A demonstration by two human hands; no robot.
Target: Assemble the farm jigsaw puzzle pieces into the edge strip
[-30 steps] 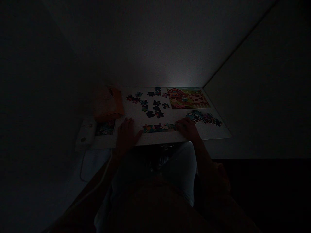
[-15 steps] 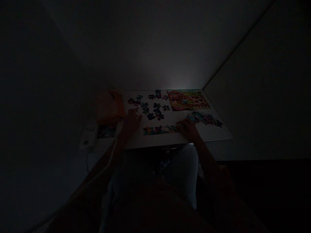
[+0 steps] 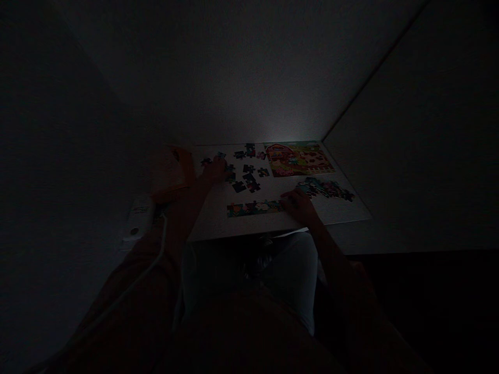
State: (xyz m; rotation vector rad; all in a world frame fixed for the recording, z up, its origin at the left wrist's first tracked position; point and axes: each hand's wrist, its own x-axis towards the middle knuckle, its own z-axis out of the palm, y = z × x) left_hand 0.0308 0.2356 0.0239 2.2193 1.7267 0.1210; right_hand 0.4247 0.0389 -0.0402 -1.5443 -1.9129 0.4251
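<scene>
Honestly, too dark to judge either grip: left hand (image 3: 217, 169) among loose puzzle pieces (image 3: 249, 182), right hand (image 3: 298, 205) on joined strip (image 3: 251, 209). Pinch one piece cleanly, strip pinned.

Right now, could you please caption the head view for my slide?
Dim light: left hand among loose puzzle pieces, right hand at a joined strip on the white table.

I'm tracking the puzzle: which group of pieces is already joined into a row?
The strip nearest the front edge of the table, its end under the right hand; the other pieces lie in clusters farther back.
</scene>
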